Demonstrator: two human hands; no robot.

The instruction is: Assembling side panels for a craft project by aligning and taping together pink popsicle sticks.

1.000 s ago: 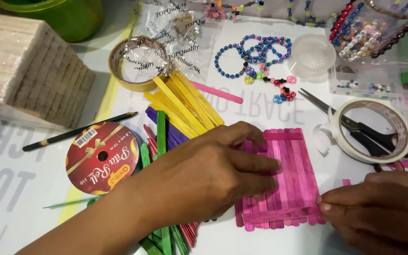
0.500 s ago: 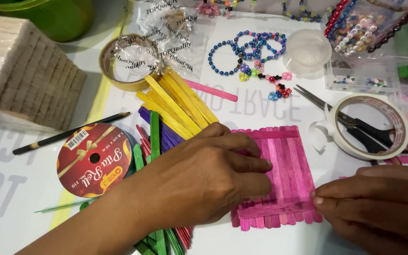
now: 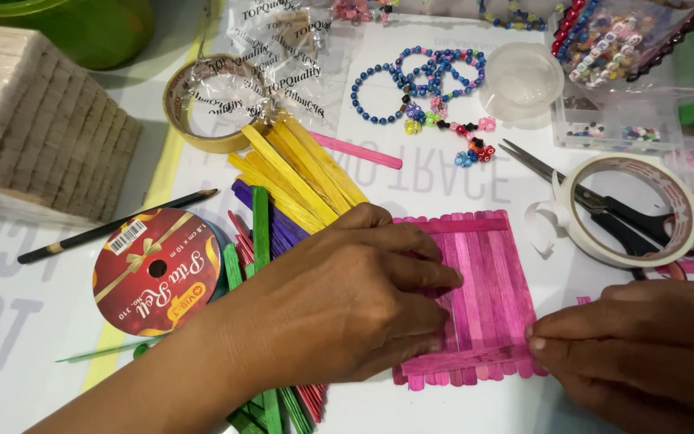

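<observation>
Pink craft-stick panel (image 3: 483,297) is pressed flat on the worktop (image 3: 443,185) by the spread left hand (image 3: 339,305). Its lower cross stick (image 3: 463,362) is pinched at the end by the right hand (image 3: 644,345).

Pink stick panel's (image 3: 487,297) left part under the left hand (image 3: 339,305); right hand (image 3: 644,354) cut off.

At my bench's far edge lies a crinkled clear printed wrapper (image 3: 295,44); a round red-and-gold ribbon-spool label (image 3: 157,271) sits left of my left grip (image 3: 347,309).

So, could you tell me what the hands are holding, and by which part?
The left hand presses flat on the pink stick panel; the right hand pinches the panel's lower right corner.
</observation>
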